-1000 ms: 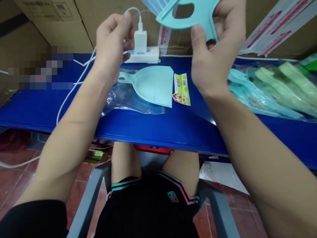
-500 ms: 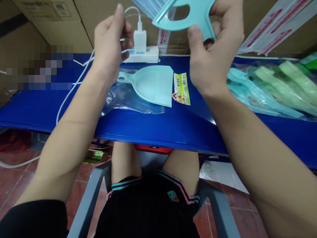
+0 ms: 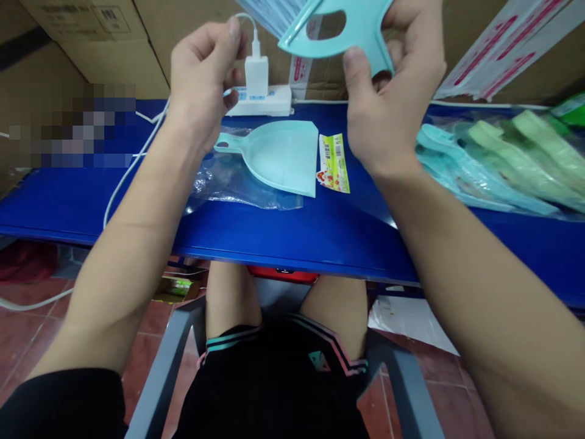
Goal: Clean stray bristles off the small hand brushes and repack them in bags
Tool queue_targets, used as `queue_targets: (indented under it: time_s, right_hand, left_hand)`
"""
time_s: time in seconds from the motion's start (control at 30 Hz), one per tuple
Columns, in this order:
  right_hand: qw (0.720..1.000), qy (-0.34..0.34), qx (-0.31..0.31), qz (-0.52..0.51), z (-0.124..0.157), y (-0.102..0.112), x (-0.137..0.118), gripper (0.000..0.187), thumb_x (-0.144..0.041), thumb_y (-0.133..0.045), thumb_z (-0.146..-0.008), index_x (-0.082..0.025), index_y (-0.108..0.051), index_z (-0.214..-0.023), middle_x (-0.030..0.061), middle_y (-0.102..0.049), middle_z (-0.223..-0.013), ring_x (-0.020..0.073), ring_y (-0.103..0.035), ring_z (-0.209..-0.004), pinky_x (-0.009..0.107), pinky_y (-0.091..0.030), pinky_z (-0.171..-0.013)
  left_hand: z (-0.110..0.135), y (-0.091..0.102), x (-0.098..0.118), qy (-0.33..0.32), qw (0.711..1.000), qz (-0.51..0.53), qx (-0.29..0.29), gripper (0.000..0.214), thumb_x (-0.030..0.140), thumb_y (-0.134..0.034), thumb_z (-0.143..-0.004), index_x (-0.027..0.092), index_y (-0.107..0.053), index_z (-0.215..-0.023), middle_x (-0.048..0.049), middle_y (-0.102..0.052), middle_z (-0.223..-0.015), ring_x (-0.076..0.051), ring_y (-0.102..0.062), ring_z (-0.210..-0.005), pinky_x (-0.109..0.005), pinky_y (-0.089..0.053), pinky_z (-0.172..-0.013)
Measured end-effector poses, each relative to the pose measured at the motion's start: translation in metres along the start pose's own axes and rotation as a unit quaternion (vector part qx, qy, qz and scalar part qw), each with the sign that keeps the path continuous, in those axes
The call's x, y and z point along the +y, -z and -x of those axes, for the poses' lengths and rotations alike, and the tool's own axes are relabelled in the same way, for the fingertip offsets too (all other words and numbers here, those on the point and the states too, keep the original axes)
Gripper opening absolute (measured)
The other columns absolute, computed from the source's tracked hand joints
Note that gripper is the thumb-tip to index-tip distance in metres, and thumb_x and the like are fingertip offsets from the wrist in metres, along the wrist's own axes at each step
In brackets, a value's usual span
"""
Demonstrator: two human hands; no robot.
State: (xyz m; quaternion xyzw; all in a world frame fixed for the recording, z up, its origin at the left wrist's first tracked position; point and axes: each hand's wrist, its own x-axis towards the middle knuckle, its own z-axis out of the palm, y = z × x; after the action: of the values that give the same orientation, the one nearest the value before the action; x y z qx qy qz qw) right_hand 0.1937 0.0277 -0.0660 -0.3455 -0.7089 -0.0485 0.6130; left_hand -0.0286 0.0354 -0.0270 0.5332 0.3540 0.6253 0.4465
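My right hand (image 3: 388, 103) is raised above the blue table (image 3: 297, 235) and grips a light teal plastic piece with a curved cut-out (image 3: 361, 27); the piece's top runs out of view. My left hand (image 3: 198, 79) hovers at the same height to the left, fingers curled in, right in front of a white charger (image 3: 256, 74); whether it holds anything is hidden. Below both hands a teal dustpan (image 3: 278, 155) lies flat on a clear plastic bag (image 3: 228, 186), with a yellow-green label card (image 3: 333, 163) beside it.
The charger sits in a white power strip (image 3: 269, 105), and a white cable (image 3: 121, 183) trails off the table's left side. Bagged teal and green plastic items (image 3: 493, 164) are piled at the right. Cardboard boxes (image 3: 137, 42) stand behind the table. My knees are under the table.
My left index finger, pointing up half a second ago, has curled back down. My right hand and the teal piece have shifted slightly left. The things on the table have not moved.
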Motion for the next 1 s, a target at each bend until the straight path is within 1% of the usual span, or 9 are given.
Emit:
queue_targets:
  time_s: [0.1,0.23,0.3,0.4,0.5,0.6,0.73,0.83,1.0]
  right_hand:
    - [1.0,-0.004,-0.006,0.004,-0.0003,0.0,-0.0001,0.014,-0.034,-0.06,-0.104,-0.029,-0.046,-0.105,0.0016,-0.066,-0.1,0.017,-0.062,-0.078,0.034,-0.045,-0.063]
    - [1.0,0.019,0.005,0.013,-0.0002,-0.0005,0.0007,0.012,-0.037,-0.057,-0.104,-0.029,-0.048,-0.102,-0.0003,-0.065,-0.099,0.0145,-0.055,-0.072,0.031,-0.041,-0.06]
    - [0.999,0.032,0.013,0.006,-0.0001,-0.0012,0.0019,0.016,-0.042,-0.057,-0.105,-0.029,-0.049,-0.102,-0.0005,-0.063,-0.097,0.0143,-0.053,-0.071,0.031,-0.039,-0.059]
    - [0.999,0.041,0.017,-0.002,-0.0001,-0.0022,0.0027,0.022,-0.048,-0.058,-0.105,-0.028,-0.049,-0.102,0.0,-0.062,-0.095,0.0145,-0.052,-0.069,0.031,-0.038,-0.058]
    - [0.999,0.03,0.021,0.007,0.0001,-0.0022,0.0005,0.018,-0.042,-0.059,-0.104,-0.029,-0.049,-0.1,0.0001,-0.062,-0.094,0.0147,-0.05,-0.068,0.032,-0.038,-0.058]
    - [1.0,0.014,0.016,0.019,-0.0001,-0.0012,-0.0019,0.013,-0.036,-0.06,-0.102,-0.03,-0.049,-0.099,-0.001,-0.062,-0.091,0.0157,-0.049,-0.065,0.033,-0.039,-0.059]
    - [1.0,0.018,0.005,0.018,-0.0013,0.0007,-0.0014,0.013,-0.034,-0.061,-0.1,-0.03,-0.049,-0.1,-0.001,-0.06,-0.092,0.0161,-0.049,-0.066,0.032,-0.039,-0.058]
    - [1.0,0.013,-0.003,0.015,-0.0022,0.0022,-0.0006,0.016,-0.036,-0.063,-0.1,-0.03,-0.049,-0.101,-0.0002,-0.061,-0.094,0.0169,-0.052,-0.07,0.033,-0.039,-0.06]
    - [0.999,0.031,0.003,0.019,-0.0017,0.0018,-0.0019,0.012,-0.031,-0.061,-0.1,-0.028,-0.049,-0.099,-0.0015,-0.064,-0.094,0.0143,-0.051,-0.067,0.031,-0.039,-0.06]
  left_hand:
    - [-0.0002,0.0001,-0.0029,-0.005,1.0,0.002,-0.009,0.038,0.017,-0.064,-0.104,0.018,-0.061,-0.067,-0.0011,-0.055,-0.072,-0.007,-0.048,-0.058,-0.023,-0.027,-0.05]
    - [0.0004,-0.001,-0.0031,-0.005,1.0,0.004,-0.01,0.036,0.015,-0.061,-0.106,0.016,-0.057,-0.07,0.0011,-0.055,-0.072,-0.007,-0.047,-0.056,-0.021,-0.025,-0.052]
    - [0.0005,-0.0006,-0.0022,-0.004,1.0,-0.001,-0.008,0.035,0.016,-0.063,-0.105,0.016,-0.056,-0.071,0.0012,-0.055,-0.072,-0.007,-0.048,-0.057,-0.021,-0.026,-0.053]
    - [-0.0005,0.002,-0.0023,-0.01,1.0,-0.013,-0.001,0.034,0.015,-0.068,-0.102,0.017,-0.057,-0.07,0.0008,-0.049,-0.066,-0.008,-0.047,-0.059,-0.023,-0.028,-0.054]
    - [-0.0022,0.0046,-0.0045,-0.019,1.0,-0.019,0.003,0.032,0.016,-0.072,-0.099,0.018,-0.059,-0.07,0.0013,-0.045,-0.064,-0.009,-0.045,-0.06,-0.023,-0.03,-0.054]
    - [-0.0035,0.0054,-0.0066,-0.023,0.999,-0.023,0.007,0.032,0.015,-0.076,-0.097,0.019,-0.061,-0.069,0.0018,-0.047,-0.064,-0.008,-0.045,-0.059,-0.022,-0.029,-0.053]
    - [-0.0026,0.0045,-0.0068,-0.02,0.999,-0.036,0.009,0.03,0.013,-0.076,-0.096,0.018,-0.062,-0.07,0.0033,-0.047,-0.062,-0.008,-0.046,-0.059,-0.02,-0.03,-0.053]
    - [-0.0012,0.0036,-0.0055,-0.022,0.999,-0.045,0.014,0.03,0.008,-0.075,-0.095,0.017,-0.061,-0.069,0.003,-0.049,-0.063,-0.007,-0.045,-0.059,-0.022,-0.029,-0.053]
    - [-0.0027,0.0036,-0.0076,-0.033,0.998,-0.053,0.012,0.03,0.008,-0.078,-0.091,0.019,-0.063,-0.068,0.0018,-0.052,-0.064,-0.008,-0.046,-0.059,-0.024,-0.027,-0.052]
